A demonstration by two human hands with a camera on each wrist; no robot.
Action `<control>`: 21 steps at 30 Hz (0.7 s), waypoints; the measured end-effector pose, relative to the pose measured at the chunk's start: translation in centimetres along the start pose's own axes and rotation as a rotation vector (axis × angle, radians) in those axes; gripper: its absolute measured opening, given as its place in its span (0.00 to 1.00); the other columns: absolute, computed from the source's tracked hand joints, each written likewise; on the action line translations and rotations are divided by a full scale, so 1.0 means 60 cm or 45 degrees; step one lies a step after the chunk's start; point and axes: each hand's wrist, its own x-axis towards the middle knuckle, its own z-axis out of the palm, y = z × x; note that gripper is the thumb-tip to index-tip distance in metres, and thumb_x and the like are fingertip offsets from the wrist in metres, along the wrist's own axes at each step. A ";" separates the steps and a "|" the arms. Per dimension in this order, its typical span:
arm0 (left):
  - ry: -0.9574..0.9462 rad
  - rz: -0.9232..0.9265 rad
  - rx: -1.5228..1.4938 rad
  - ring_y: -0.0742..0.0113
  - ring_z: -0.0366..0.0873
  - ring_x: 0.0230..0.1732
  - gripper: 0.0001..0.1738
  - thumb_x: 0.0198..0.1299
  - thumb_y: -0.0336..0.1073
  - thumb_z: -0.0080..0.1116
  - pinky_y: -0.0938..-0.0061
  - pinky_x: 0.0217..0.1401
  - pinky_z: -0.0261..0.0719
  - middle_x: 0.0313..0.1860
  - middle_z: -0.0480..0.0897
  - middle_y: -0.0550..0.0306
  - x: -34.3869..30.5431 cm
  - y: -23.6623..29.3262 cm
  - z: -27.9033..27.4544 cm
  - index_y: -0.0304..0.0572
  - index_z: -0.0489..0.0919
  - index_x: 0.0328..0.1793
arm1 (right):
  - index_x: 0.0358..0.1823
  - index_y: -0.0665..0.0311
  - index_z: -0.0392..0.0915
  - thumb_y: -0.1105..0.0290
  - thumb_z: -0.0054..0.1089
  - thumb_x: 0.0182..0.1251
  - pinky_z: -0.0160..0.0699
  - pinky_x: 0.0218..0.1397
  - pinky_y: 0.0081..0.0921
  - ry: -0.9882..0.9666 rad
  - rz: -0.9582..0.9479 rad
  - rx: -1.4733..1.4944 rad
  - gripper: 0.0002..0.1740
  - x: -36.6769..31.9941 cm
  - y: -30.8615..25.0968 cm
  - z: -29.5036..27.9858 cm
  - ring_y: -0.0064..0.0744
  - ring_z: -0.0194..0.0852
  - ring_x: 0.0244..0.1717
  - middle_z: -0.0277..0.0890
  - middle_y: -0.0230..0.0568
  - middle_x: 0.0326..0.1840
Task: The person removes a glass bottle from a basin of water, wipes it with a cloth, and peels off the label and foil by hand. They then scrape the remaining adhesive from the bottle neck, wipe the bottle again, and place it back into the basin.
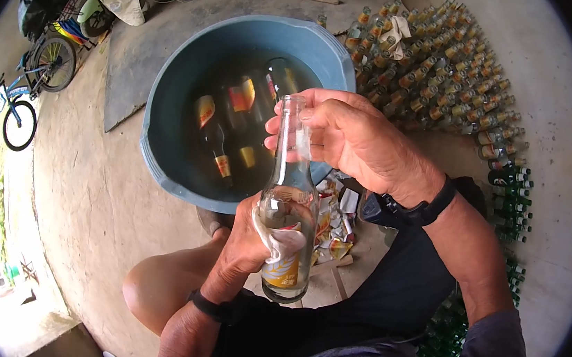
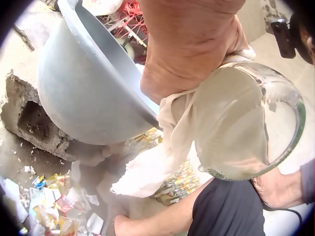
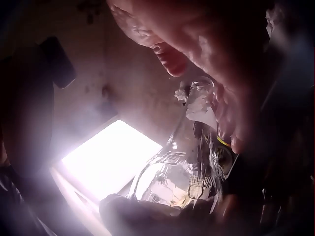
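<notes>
A clear glass bottle (image 1: 289, 196) stands nearly upright in front of me, with a gold and white label (image 1: 281, 273) low on its side. My left hand (image 1: 239, 240) grips its body, a wet white cloth (image 2: 152, 169) bunched between palm and glass. At the neck, my right hand (image 1: 366, 145) has its fingers stretched out behind the glass and its thumb close to the mouth. In the right wrist view a pale scrap of label (image 3: 202, 112) clings to the neck beside those fingers. The left fingertips are partly hidden behind the bottle.
A blue tub (image 1: 156, 116) of murky water holds several labelled bottles (image 1: 241, 96). Torn labels (image 1: 337, 219) lie beside it on the floor. Many clear bottles (image 1: 444, 70) stand at the right, with green bottles (image 1: 507, 195) along the wall. A bicycle (image 1: 31, 82) is at far left.
</notes>
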 end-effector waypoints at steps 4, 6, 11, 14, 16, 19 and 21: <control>-0.004 -0.005 0.015 0.72 0.86 0.46 0.30 0.47 0.29 0.76 0.72 0.56 0.85 0.45 0.90 0.57 -0.001 -0.004 -0.004 0.33 0.82 0.60 | 0.58 0.67 0.77 0.69 0.55 0.78 0.84 0.64 0.40 -0.012 -0.014 0.079 0.14 -0.001 0.009 0.007 0.38 0.86 0.56 0.83 0.42 0.52; 0.002 0.000 -0.002 0.72 0.86 0.46 0.30 0.46 0.29 0.77 0.72 0.57 0.85 0.45 0.90 0.57 -0.001 -0.008 -0.006 0.33 0.82 0.60 | 0.57 0.67 0.77 0.70 0.53 0.77 0.84 0.65 0.43 -0.036 -0.023 0.144 0.13 0.002 0.017 0.003 0.40 0.86 0.56 0.82 0.42 0.51; -0.026 0.033 -0.004 0.72 0.86 0.47 0.31 0.46 0.28 0.77 0.72 0.57 0.85 0.46 0.90 0.57 0.000 -0.013 -0.011 0.33 0.82 0.60 | 0.56 0.66 0.77 0.73 0.51 0.75 0.83 0.66 0.47 -0.067 -0.053 0.193 0.13 0.002 0.020 0.007 0.42 0.85 0.57 0.81 0.43 0.52; -0.051 0.037 -0.053 0.72 0.86 0.47 0.32 0.45 0.28 0.77 0.72 0.57 0.85 0.47 0.90 0.57 -0.002 -0.009 -0.010 0.33 0.82 0.60 | 0.56 0.67 0.77 0.74 0.51 0.75 0.84 0.67 0.46 -0.064 -0.059 0.197 0.13 0.000 0.019 0.011 0.42 0.85 0.57 0.81 0.43 0.53; -0.054 0.028 -0.054 0.72 0.86 0.47 0.32 0.45 0.28 0.78 0.72 0.57 0.85 0.46 0.90 0.57 -0.002 -0.008 -0.010 0.33 0.82 0.60 | 0.57 0.67 0.77 0.74 0.51 0.74 0.83 0.68 0.45 -0.066 -0.063 0.203 0.13 -0.002 0.018 0.013 0.42 0.85 0.57 0.81 0.43 0.53; -0.048 0.033 -0.139 0.73 0.86 0.46 0.32 0.44 0.28 0.78 0.72 0.56 0.85 0.46 0.90 0.58 -0.002 -0.008 -0.005 0.34 0.83 0.60 | 0.58 0.68 0.76 0.72 0.53 0.76 0.85 0.67 0.42 -0.080 -0.041 0.289 0.14 0.001 0.018 0.013 0.41 0.85 0.57 0.80 0.43 0.52; -0.013 0.019 -0.022 0.73 0.86 0.46 0.31 0.44 0.29 0.79 0.73 0.55 0.85 0.45 0.90 0.59 0.000 -0.006 -0.004 0.35 0.83 0.59 | 0.59 0.69 0.76 0.68 0.55 0.78 0.87 0.65 0.40 -0.051 -0.054 0.191 0.15 0.000 0.016 0.012 0.40 0.85 0.56 0.80 0.43 0.52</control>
